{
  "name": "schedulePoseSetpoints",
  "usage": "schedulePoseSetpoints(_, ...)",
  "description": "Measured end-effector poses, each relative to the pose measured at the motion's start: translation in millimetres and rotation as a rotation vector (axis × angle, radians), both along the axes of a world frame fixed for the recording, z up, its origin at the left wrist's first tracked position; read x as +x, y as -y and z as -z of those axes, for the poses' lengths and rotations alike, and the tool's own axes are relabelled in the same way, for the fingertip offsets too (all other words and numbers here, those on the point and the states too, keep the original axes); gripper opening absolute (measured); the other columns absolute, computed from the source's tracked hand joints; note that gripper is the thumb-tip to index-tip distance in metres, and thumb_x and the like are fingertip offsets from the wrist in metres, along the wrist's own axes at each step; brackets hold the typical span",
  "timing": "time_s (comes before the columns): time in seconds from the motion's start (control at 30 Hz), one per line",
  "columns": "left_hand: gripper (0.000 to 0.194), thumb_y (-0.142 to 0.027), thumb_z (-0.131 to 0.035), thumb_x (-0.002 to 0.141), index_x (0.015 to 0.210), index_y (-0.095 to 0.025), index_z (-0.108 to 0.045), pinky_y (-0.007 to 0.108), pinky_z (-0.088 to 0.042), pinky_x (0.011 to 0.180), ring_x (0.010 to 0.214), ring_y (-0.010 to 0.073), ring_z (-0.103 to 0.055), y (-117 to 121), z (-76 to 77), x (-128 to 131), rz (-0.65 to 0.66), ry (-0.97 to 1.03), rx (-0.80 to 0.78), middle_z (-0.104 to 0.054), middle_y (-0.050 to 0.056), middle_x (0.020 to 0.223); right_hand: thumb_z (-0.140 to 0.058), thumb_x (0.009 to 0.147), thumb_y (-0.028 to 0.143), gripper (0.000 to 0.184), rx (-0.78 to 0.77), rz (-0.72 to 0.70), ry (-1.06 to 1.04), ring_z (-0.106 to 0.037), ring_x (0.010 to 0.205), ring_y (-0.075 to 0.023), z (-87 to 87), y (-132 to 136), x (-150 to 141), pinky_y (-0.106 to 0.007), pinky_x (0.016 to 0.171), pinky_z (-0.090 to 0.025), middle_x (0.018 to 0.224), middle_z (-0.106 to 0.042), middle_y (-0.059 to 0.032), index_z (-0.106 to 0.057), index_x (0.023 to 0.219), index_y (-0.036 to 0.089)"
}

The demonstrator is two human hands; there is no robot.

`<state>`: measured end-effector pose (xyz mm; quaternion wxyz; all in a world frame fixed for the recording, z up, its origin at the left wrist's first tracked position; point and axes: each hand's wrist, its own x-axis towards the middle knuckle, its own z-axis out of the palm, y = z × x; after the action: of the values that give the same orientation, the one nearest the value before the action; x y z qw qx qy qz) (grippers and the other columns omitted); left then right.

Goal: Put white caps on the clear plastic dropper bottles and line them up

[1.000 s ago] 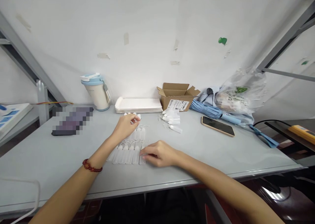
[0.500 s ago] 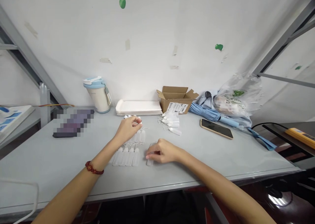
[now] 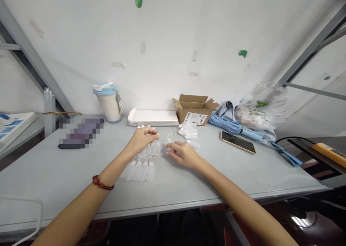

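Note:
My right hand [image 3: 185, 154] is closed, thumb and fingers gripping a small translucent tube [image 3: 169, 145] that stands near the middle of the table. My left hand [image 3: 142, 141] hovers over the rows with its fingertips pinched together; whatever is between them is too small to make out. Below it lie translucent white tubes [image 3: 139, 171] side by side, with thin white string loops at their tops. Another row of tubes [image 3: 151, 149] sits behind these, partly covered by my left hand. Beyond my right hand is a loose pile of the same tubes [image 3: 189, 132].
Along the wall stand a cream tumbler [image 3: 109, 105], a stack of white trays [image 3: 154, 118] and an open cardboard box [image 3: 191, 114]. To the right lie a phone [image 3: 238, 142], a folded blue umbrella [image 3: 229, 125] and a plastic bag [image 3: 259, 111]. A blurred dark item [image 3: 82, 132] lies left.
My right hand has moved away from me and slightly right, carrying the tube from beside the front row. My left hand stays nearly in place, fingers still pinched.

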<state>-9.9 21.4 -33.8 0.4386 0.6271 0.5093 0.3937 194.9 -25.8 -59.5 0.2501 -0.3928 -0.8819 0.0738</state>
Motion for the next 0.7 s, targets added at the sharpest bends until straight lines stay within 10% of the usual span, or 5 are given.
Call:
schedulePoseSetpoints(0.33,0.028,-0.032,-0.074,0.067,0.089,-0.015,-0.066,0.035,-0.046,0.089,0.097,0.0210,-0.062,8.5,1.8,7.4,0.208,0.428,-0.275,-0.068,0.008,0.097,-0.041,0.091,0.019,0.018,0.098,-0.073,-0.156,-0.055,0.069,-0.0136,6.8,-1.2,-5.1,-0.023,0.063,-0.042,0.083,-0.061,-0.0075,-0.059,0.090,0.017)
schedulePoseSetpoints(0.7,0.022,-0.029,-0.070,0.072,0.090,-0.016,-0.067,0.035,-0.044,0.089,0.091,0.0173,-0.060,14.7,-0.1,12.2,0.363,0.435,-0.181,-0.066,0.006,0.097,-0.048,0.085,0.019,0.010,-0.168,-0.082,-0.377,-0.050,0.060,-0.0105,-2.4,8.8,-10.6,-0.022,0.059,-0.042,0.074,-0.059,-0.0022,-0.057,0.082,0.017)
